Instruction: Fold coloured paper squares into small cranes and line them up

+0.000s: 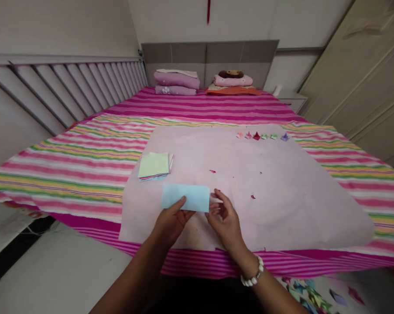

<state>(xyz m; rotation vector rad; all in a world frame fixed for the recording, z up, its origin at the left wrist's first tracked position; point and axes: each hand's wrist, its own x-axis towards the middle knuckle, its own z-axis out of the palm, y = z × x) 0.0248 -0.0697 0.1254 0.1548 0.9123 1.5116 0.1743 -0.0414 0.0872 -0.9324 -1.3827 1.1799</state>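
A light blue sheet of paper (193,197), a wide rectangle that looks folded, is held over the front of a pale sheet. My left hand (173,220) grips its lower edge, thumb on top and fingers underneath. At the paper's right end is my right hand (225,220), its fingers curved and apart; the thumb is close to the lower right corner, and I cannot tell if it touches. Beyond my left hand lies a stack of coloured paper (154,165), light green on top.
The pale sheet (291,205) covers part of a striped bed (69,161). Several small folded paper pieces (256,136) stand in a row at its far right. Red scraps (253,197) are scattered about. More folded paper shapes (314,298) lie below the bed's front edge.
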